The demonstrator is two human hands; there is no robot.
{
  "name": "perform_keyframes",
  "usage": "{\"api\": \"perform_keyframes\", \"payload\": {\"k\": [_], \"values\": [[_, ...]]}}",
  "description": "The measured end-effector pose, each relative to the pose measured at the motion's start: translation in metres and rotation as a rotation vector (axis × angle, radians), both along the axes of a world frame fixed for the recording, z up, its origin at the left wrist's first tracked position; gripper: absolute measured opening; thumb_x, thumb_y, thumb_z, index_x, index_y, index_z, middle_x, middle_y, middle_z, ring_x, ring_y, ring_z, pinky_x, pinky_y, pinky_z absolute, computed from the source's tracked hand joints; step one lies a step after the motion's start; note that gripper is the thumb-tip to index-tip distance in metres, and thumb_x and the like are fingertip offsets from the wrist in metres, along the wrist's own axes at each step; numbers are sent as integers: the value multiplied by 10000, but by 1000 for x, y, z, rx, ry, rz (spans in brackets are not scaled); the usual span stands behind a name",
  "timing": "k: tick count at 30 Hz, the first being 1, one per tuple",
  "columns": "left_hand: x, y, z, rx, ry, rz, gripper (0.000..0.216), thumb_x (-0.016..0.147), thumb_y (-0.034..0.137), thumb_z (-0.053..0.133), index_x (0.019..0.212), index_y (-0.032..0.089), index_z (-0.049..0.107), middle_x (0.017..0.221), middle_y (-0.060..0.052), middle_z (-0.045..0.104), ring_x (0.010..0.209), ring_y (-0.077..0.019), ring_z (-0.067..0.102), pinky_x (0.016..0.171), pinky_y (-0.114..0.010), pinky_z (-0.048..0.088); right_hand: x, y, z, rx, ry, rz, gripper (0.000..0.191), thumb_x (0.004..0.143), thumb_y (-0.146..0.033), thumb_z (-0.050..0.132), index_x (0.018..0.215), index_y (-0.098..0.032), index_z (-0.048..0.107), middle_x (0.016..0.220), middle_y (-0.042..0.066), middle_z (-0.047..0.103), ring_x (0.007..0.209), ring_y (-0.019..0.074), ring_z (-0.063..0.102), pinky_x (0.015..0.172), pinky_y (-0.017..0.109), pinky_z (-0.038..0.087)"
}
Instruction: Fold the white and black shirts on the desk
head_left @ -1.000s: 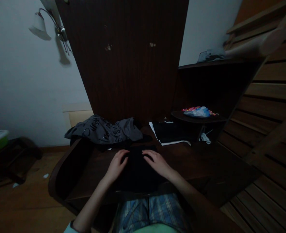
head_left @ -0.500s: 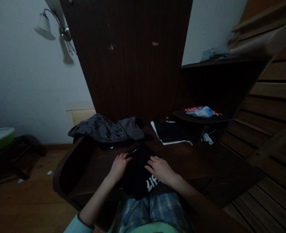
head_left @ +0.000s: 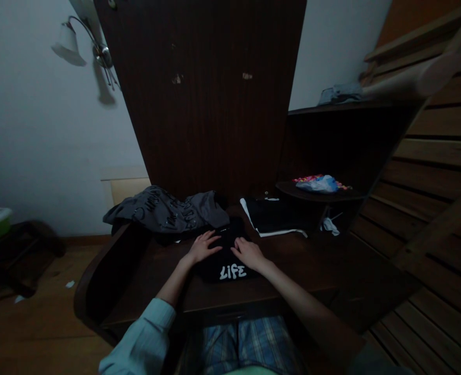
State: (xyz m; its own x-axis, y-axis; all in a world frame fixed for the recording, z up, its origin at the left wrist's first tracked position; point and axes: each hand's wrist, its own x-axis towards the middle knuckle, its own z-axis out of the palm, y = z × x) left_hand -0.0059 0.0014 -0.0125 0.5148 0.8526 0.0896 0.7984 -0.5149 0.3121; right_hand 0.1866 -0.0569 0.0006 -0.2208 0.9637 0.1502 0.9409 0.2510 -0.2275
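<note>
A black garment with white lettering (head_left: 232, 272) lies folded on the dark wooden surface in front of me. My left hand (head_left: 204, 247) rests on its left side, fingers spread and palm down. On its right side lies my right hand (head_left: 249, 254), fingers loosely stretched over the cloth. Neither hand shows a grip. Just behind, a crumpled grey garment with black print (head_left: 171, 211) touches the back left of the surface. To the right of it sits a folded black and white garment (head_left: 273, 216).
A tall dark panel (head_left: 210, 120) rises behind the surface, and a curved side (head_left: 93, 276) bounds its left. On a small shelf (head_left: 316, 194) at right is a blue plastic bag (head_left: 320, 184). A slatted wooden piece (head_left: 429, 172) stands far right.
The black garment has moved away from my lap, off the front edge and farther onto the surface. Both hands have moved forward with it, and its lettering now shows whole.
</note>
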Motion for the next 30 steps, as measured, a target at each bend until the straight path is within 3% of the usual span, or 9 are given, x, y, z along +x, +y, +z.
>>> {"api": "perform_keyframes", "payload": {"k": [7,11,14,18,21,24,27,30], "values": [[0,10,-4,73,-173,2,390,734,410,550,1065,206,584,1256,-80,475,1174,-227,399,989,-368,290,4,28,-10,-3,118,-145,218,822,-341,423,696,-209,543,723,11,623,677,147,576,523,223,294],[-4,9,-5,136,-326,15,293,730,369,551,937,173,619,1122,-88,559,1053,-201,496,923,-315,360,11,38,-13,-2,206,-133,214,769,-341,493,610,-203,532,615,-4,588,604,134,545,502,216,277],[-8,9,-1,219,-381,90,264,801,351,423,792,167,612,881,-66,610,878,-175,551,814,-283,404,19,43,-15,-12,420,-51,221,734,-322,517,555,-193,497,526,-31,520,529,109,497,485,203,286],[-9,9,3,251,-370,216,389,827,380,314,567,174,518,606,-16,523,615,-142,504,628,-246,379,26,44,-19,7,776,-11,258,752,-374,433,564,-198,460,433,-68,402,428,89,422,456,194,310],[-7,6,8,180,-409,204,421,795,430,352,467,180,435,499,22,432,513,-115,423,550,-225,320,26,43,-18,1,877,-68,287,749,-428,400,573,-205,448,406,-78,370,382,89,391,424,197,302],[-8,-11,17,3,-540,197,465,759,498,378,423,179,408,443,37,379,468,-104,377,512,-220,293,32,36,-16,-72,882,-133,332,745,-463,379,531,-211,407,403,-69,392,361,89,387,403,202,299],[-19,-42,25,-188,-575,151,461,724,534,436,450,167,491,463,24,449,491,-115,416,523,-218,314,49,16,-19,-48,805,-125,370,744,-476,386,491,-206,399,406,-53,410,416,100,438,457,209,337],[-30,-78,24,-203,-506,161,396,729,501,470,547,166,578,569,1,546,576,-137,486,569,-222,350,66,-10,-26,-68,696,-102,405,755,-496,380,496,-194,460,437,-34,452,462,113,463,492,224,344]]}}
